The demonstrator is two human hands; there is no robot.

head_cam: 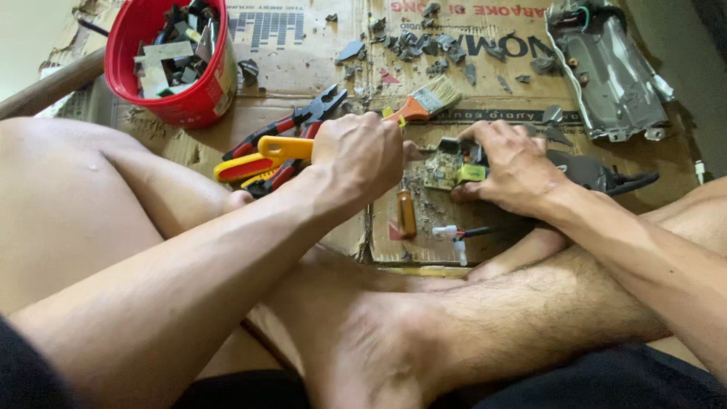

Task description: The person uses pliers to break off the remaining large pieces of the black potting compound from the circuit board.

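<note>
While seated cross-legged over flattened cardboard (318, 68), worked a small circuit board (452, 168). Nearest the board: left hand (360, 155), fist clamped on a yellow-handled tool (261, 155), long axis running leftward, tip aimed right at the board. Right hand (511, 163) pressed down on the board's right side, fingers curled together. Beyond the board: paintbrush (424, 102), red pliers (291, 132). Farther left of it, red bucket (170, 60) of scrap.
</note>
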